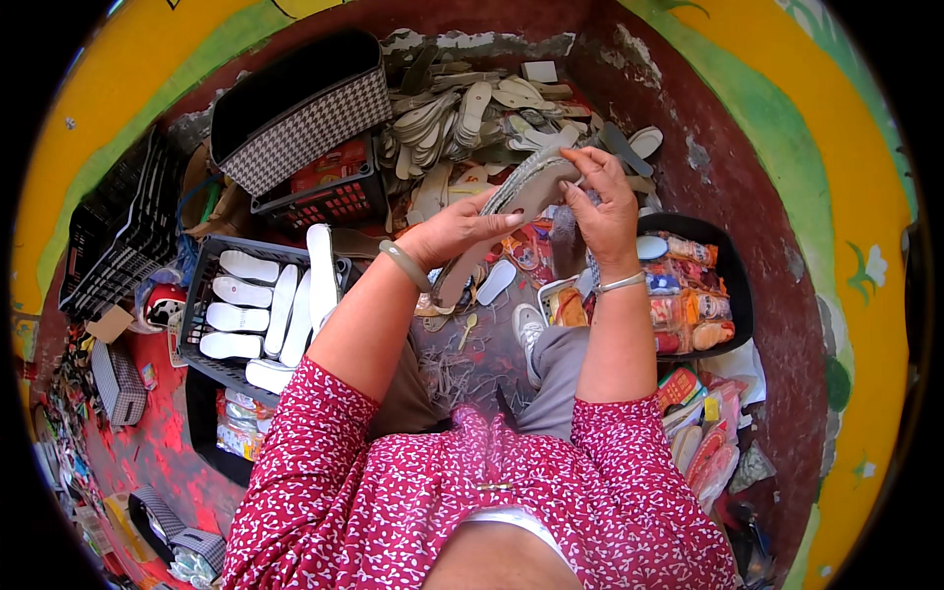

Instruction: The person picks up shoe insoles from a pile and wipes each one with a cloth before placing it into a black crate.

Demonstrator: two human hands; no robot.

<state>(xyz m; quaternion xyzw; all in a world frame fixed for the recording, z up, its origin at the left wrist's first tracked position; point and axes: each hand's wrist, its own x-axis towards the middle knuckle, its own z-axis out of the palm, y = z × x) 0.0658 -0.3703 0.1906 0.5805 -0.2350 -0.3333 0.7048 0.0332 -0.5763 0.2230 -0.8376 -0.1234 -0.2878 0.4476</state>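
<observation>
A thick stack of grey-beige shoe soles (536,189) is held up in front of me, tilted with its far end to the right. My left hand (454,232) is closed around the stack's near part, its thumb lying across the top face. At the far end, my right hand (607,208) grips the edge between thumb and fingers. The layers show along the stack's left side. Below it, a single pale sole (496,282) lies on the floor among scraps.
Many loose soles (433,133) are heaped against the far wall. To the left, a black crate (211,295) holds white soles, with a houndstooth bin (315,138) behind it. A black tub (739,285) of wrapped colourful bundles stands at the right. Shredded strips (464,369) litter the floor.
</observation>
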